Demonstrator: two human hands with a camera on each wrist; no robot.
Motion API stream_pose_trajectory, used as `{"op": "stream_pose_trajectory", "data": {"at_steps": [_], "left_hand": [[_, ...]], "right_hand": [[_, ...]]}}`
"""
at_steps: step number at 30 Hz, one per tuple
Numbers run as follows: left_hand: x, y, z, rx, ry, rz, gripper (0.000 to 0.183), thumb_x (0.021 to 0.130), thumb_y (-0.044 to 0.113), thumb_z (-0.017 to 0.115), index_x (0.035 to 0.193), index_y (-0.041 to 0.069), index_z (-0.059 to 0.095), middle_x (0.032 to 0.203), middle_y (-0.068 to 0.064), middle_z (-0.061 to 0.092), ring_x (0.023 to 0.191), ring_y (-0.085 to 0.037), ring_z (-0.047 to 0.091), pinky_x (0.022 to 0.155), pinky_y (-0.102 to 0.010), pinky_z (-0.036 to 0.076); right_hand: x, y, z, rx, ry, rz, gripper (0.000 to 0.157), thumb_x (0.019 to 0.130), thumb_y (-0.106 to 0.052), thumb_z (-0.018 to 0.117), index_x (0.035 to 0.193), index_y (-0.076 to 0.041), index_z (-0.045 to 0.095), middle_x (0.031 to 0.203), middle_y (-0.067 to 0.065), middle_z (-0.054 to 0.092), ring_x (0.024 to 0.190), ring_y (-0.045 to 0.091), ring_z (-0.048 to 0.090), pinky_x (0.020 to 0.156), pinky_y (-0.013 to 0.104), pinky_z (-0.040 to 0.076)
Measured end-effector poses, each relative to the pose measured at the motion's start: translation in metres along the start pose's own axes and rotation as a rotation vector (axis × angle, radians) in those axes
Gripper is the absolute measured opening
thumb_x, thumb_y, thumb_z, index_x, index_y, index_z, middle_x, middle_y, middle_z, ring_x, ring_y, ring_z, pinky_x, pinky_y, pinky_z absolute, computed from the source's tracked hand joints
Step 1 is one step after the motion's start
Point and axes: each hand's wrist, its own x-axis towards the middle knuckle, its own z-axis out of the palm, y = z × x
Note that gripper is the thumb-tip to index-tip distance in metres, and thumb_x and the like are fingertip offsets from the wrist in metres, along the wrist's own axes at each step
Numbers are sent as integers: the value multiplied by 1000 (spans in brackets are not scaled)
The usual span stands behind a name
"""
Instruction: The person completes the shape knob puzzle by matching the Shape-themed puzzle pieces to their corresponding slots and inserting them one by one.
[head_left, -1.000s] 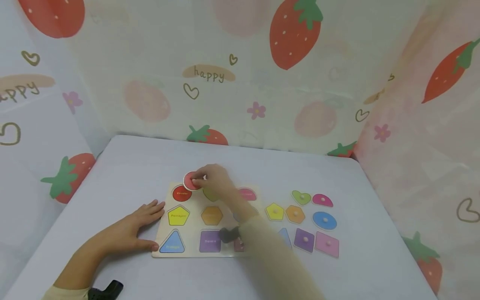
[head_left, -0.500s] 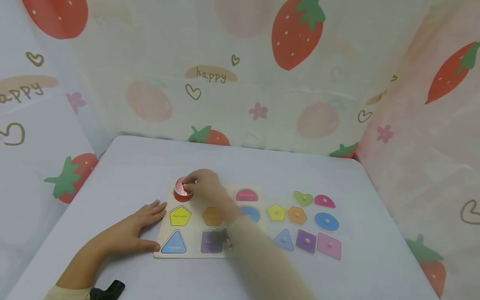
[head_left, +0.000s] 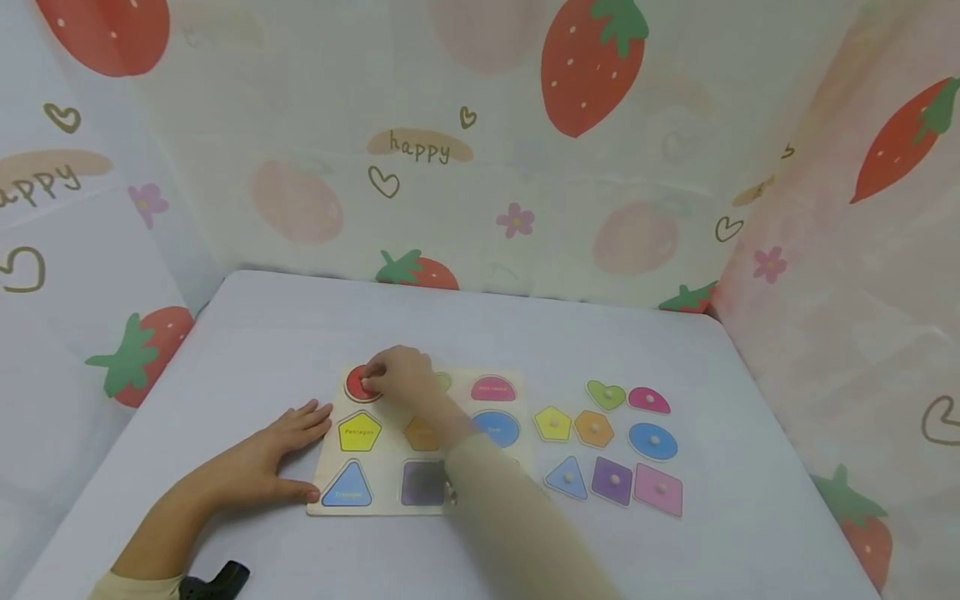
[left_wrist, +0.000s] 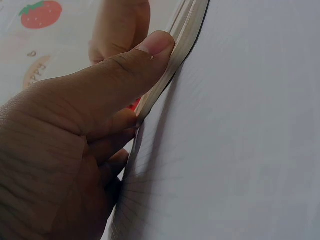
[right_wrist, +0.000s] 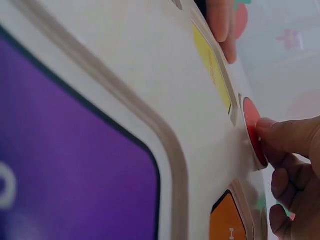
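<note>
Circle piece (head_left: 354, 383), red, at far-left corner of puzzle board (head_left: 386, 485), pinched by right hand (head_left: 405, 379); left hand (head_left: 258, 458) spread against board's left edge. Probably seating step; next likely needs pressing flush, then release.

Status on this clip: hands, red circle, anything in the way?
Right hand pinches red circle at its slot, full seating unclear. Left hand against left edge of board. Loose pieces off board, not blocking.
</note>
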Motion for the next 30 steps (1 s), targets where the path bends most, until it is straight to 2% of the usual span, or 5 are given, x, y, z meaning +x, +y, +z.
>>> {"op": "stream_pose_trajectory", "data": {"at_steps": [5, 19, 30], "left_hand": [[0, 0, 0, 1, -1, -3, 106, 70, 70, 80, 154, 13, 48, 167, -7, 32, 155, -44, 20, 118, -68, 22], [1, 1, -1, 9, -11, -12, 105, 71, 69, 80, 155, 15, 47, 168, -7, 31, 155, -44, 20, 118, -67, 23], [1, 1, 1, 9, -6, -22, 105, 71, 69, 81, 155, 15, 47, 167, -8, 32, 155, -45, 20, 118, -68, 24]], "right_hand": [[3, 2, 3, -18, -10, 5, 17, 94, -33, 76, 108, -24, 81, 100, -12, 74, 97, 9, 59, 109, 40, 41], [2, 2, 7, -5, 4, 45, 16, 94, -33, 76, 107, -26, 81, 99, -13, 73, 97, 10, 57, 108, 39, 41], [-1, 4, 8, -31, 21, 13, 16, 94, -35, 75, 107, -28, 80, 99, -15, 73, 98, 9, 58, 109, 40, 40]]}}
